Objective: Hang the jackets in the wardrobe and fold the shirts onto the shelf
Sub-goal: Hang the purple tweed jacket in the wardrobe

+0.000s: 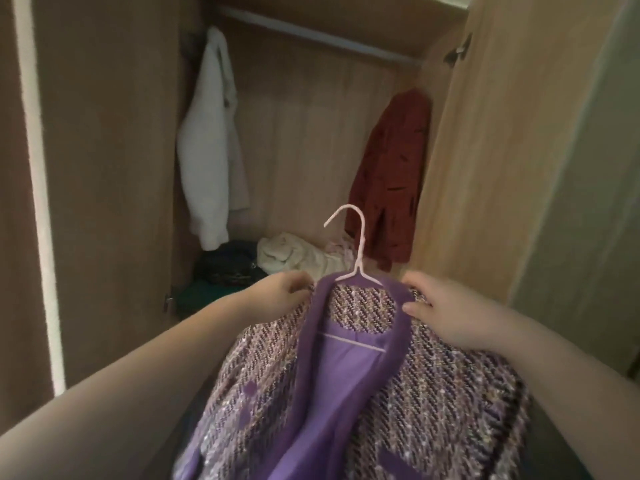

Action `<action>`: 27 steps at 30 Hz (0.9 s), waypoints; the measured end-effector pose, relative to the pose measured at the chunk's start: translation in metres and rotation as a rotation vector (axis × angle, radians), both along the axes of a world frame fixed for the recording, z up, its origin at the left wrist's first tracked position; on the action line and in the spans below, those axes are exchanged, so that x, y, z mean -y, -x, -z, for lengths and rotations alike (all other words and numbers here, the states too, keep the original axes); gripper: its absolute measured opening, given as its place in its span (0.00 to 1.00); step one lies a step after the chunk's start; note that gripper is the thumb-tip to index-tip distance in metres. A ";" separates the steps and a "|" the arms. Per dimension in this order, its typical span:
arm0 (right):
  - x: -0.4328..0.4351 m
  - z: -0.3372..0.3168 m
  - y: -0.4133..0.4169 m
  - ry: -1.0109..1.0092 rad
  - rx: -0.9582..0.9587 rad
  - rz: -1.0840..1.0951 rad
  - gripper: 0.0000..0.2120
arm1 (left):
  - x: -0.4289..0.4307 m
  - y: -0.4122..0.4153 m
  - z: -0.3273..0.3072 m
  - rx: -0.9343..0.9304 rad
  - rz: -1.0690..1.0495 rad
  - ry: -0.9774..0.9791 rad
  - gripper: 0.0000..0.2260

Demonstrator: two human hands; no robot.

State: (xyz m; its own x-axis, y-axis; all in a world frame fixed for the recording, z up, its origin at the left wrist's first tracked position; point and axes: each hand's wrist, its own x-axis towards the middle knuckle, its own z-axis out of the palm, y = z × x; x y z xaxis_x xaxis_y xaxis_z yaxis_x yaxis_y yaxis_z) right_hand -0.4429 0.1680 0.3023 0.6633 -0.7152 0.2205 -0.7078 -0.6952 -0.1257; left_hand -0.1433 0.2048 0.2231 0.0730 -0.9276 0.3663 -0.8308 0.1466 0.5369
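1. At the near left, the left hand (278, 289) curls its fingers around one shoulder of the purple tweed jacket (415, 393). The jacket sits on a pink hanger (359, 258), near, in front of the open wardrobe (304, 133). If this hold slackens, that shoulder could slide off the hanger's arm.
2. In the middle, the hanger's hook stands free, well below the rail (311, 33). Both hands hold cloth rather than wire, so in a lift the hanger may tip or slip out through the jacket's open front.
3. At the near right, the right hand (443, 306) pinches the collar edge between thumb and fingers. A pull uneven with the left could drag the jacket askew.
4. Counted left to right:
   - one white jacket (207, 143) hanging far left
   - one heap of clothes (294, 256) on the wardrobe floor, too tangled to count its pieces
   - one purple jacket
   - one visible hanger
   - one red jacket (391, 174) hanging far right
   - also one rail and two hands
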 end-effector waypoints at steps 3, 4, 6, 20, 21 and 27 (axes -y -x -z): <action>0.054 0.012 -0.046 0.129 -0.012 0.000 0.07 | 0.034 -0.042 0.007 0.036 -0.077 0.039 0.06; 0.074 0.016 -0.060 0.167 -0.025 0.008 0.07 | 0.048 -0.055 0.007 0.042 -0.104 0.063 0.06; 0.118 0.023 -0.084 0.193 -0.019 0.032 0.06 | 0.078 -0.077 0.002 0.057 -0.142 0.089 0.07; 0.361 -0.071 -0.213 0.817 0.326 0.067 0.12 | 0.312 -0.191 -0.121 0.436 -0.453 0.677 0.09; 0.376 -0.087 -0.220 0.857 0.347 0.078 0.12 | 0.330 -0.199 -0.138 0.439 -0.465 0.733 0.09; 0.463 -0.167 -0.246 0.960 0.427 0.232 0.11 | 0.442 -0.228 -0.228 0.413 -0.303 0.917 0.17</action>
State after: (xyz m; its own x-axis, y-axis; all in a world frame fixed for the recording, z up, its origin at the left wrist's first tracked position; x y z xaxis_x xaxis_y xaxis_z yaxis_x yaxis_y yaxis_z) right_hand -0.1973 -0.2947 0.4696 0.2692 -0.2178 0.9381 -0.8618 -0.4894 0.1337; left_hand 0.0845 -0.2371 0.4509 -0.0351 -0.2458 0.9687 -0.9940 0.1094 -0.0082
